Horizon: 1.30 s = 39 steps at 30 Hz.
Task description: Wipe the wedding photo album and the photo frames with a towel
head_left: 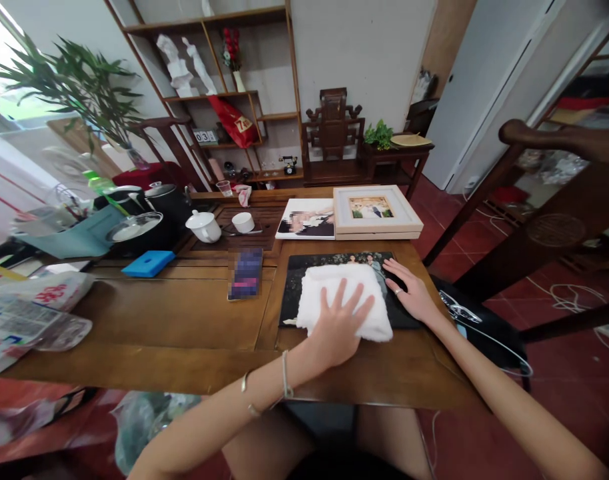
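Observation:
My left hand lies flat with spread fingers on a folded white towel. Beneath the towel is a dark photo panel with figures printed near its top edge; the towel hides most of it. My right hand, a ring on one finger, rests with fingers stretched out on the panel's right side, beside the towel. Behind the panel lie a photo print and a light wooden frame with a small picture inside.
Left of the panel lies a phone-like item, blurred. Farther left are a blue box, a lidded white cup, a white bowl and a plastic bag. A wooden chair stands right of the table.

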{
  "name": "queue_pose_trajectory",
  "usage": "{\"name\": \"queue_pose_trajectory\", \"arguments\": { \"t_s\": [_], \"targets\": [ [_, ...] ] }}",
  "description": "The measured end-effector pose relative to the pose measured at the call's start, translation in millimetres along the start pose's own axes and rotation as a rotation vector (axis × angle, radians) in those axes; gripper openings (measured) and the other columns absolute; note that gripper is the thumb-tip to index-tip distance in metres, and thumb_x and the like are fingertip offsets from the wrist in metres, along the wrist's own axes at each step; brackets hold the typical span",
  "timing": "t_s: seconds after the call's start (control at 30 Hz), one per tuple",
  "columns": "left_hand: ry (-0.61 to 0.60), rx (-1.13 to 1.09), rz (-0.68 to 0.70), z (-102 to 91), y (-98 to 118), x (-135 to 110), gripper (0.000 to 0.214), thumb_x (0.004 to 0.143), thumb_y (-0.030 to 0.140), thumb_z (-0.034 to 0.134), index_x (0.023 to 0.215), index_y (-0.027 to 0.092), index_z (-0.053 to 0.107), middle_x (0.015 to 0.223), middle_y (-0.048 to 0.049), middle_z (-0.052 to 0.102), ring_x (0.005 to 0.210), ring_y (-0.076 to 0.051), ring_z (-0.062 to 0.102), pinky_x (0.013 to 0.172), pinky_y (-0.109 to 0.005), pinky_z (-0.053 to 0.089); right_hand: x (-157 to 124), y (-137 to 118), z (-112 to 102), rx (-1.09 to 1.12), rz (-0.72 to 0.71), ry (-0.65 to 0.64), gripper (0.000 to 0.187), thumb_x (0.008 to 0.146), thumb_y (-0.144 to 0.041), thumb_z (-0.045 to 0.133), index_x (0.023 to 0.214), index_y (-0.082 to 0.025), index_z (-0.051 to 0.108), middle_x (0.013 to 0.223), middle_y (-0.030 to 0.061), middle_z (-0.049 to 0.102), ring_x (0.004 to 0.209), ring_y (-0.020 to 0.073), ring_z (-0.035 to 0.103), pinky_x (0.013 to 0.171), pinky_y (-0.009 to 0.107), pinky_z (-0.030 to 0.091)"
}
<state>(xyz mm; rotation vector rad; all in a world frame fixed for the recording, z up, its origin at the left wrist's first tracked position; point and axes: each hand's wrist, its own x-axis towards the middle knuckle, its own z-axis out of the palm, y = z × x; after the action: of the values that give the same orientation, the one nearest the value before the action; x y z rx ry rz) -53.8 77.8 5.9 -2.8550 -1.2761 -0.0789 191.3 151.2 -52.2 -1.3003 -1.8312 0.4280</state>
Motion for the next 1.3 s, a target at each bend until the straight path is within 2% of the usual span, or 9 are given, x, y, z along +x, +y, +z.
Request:
{"name": "queue_pose_trajectory", "arguments": {
  "t_s": [0.13,0.4,0.6,0.77,0.87,1.0,1.07,1.17,1.3],
  "targets": [
    [-0.056,-0.053,0.049,-7.8,-1.6,-20.8,0.082,0.082,0.022,0.052,0.157,0.028,0.019,0.165,-0.0026,0.011,0.15,-0.038,0.005,0.112,-0.069,0.02,-0.5,0.5,0.1,-0.001,-0.005,-0.009,0.04,0.093,-0.042,0.054,0.128,-0.026,0.064,0.14,0.0087,0.06,0.138,0.0278,0.047,0.118,0.056,0.032],
    [-0.109,-0.051,-0.202,-12.0,-63.4,13.7,0.081,0.082,0.02,0.054,0.156,0.029,0.022,0.164,-0.003,0.015,0.15,-0.038,0.008,0.111,-0.072,0.019,0.3,-6.1,-2.1,-0.014,0.017,-0.015,0.04,0.093,-0.04,0.053,0.127,-0.023,0.065,0.14,0.0103,0.06,0.137,0.0277,0.048,0.117,0.054,0.033],
    [-0.074,-0.019,-0.282,-17.1,-84.5,8.0,0.078,0.084,0.015,0.051,0.156,0.028,0.023,0.164,-0.0026,0.016,0.15,-0.037,0.01,0.111,-0.07,0.022,0.2,-7.8,-3.0,-0.013,0.02,-0.014,0.039,0.093,-0.04,0.053,0.127,-0.024,0.065,0.14,0.0084,0.06,0.138,0.0265,0.048,0.118,0.052,0.033],
    [-0.093,-0.004,-0.274,-13.0,-75.8,-3.4,0.081,0.081,0.012,0.05,0.156,0.026,0.023,0.164,-0.0029,0.014,0.15,-0.038,0.008,0.111,-0.071,0.02,0.0,-7.1,-2.1,-0.021,0.027,-0.016,0.039,0.093,-0.04,0.053,0.127,-0.024,0.065,0.141,0.0089,0.059,0.138,0.0273,0.047,0.119,0.052,0.032],
    [-0.078,0.0,-0.213,-8.9,-53.7,-16.3,0.084,0.079,0.012,0.051,0.157,0.026,0.021,0.165,-0.0035,0.012,0.15,-0.039,0.005,0.111,-0.072,0.018,0.3,-6.7,-1.9,-0.023,0.03,-0.024,0.04,0.093,-0.039,0.052,0.127,-0.022,0.065,0.141,0.0102,0.059,0.138,0.028,0.047,0.118,0.053,0.032],
    [-0.065,-0.029,-0.054,-6.0,-16.6,-38.9,0.09,0.077,0.015,0.054,0.158,0.027,0.016,0.165,-0.0032,0.005,0.15,-0.04,-0.002,0.112,-0.074,0.012,-0.1,-5.2,-2.0,-0.031,0.032,-0.032,0.041,0.093,-0.04,0.052,0.128,-0.02,0.065,0.142,0.0118,0.058,0.139,0.0277,0.046,0.119,0.052,0.032],
    [-0.066,-0.057,0.02,-6.2,-5.9,-47.5,0.092,0.077,0.016,0.053,0.158,0.028,0.013,0.166,-0.0018,0.002,0.15,-0.039,-0.005,0.112,-0.074,0.009,-0.6,-4.1,-1.9,-0.031,0.026,-0.031,0.041,0.093,-0.04,0.052,0.127,-0.021,0.065,0.142,0.0115,0.058,0.139,0.0277,0.046,0.119,0.052,0.032],
    [-0.078,-0.087,0.041,-8.2,-9.8,-50.9,0.093,0.076,0.013,0.052,0.158,0.032,0.013,0.165,0.002,0.002,0.151,-0.036,-0.004,0.114,-0.071,0.009,-1.3,-2.4,-1.5,-0.034,0.011,-0.023,0.04,0.094,-0.039,0.052,0.127,-0.023,0.064,0.141,0.0105,0.058,0.139,0.0276,0.046,0.118,0.054,0.033],
    [-0.107,-0.086,-0.075,-11.0,-47.4,-36.7,0.092,0.074,0.011,0.052,0.157,0.032,0.018,0.165,0.0013,0.008,0.151,-0.035,0.001,0.113,-0.07,0.013,-1.5,-0.7,-1.1,-0.043,0.007,-0.021,0.04,0.094,-0.039,0.052,0.127,-0.022,0.064,0.141,0.0109,0.058,0.139,0.0279,0.046,0.118,0.054,0.033]
  ]
}}
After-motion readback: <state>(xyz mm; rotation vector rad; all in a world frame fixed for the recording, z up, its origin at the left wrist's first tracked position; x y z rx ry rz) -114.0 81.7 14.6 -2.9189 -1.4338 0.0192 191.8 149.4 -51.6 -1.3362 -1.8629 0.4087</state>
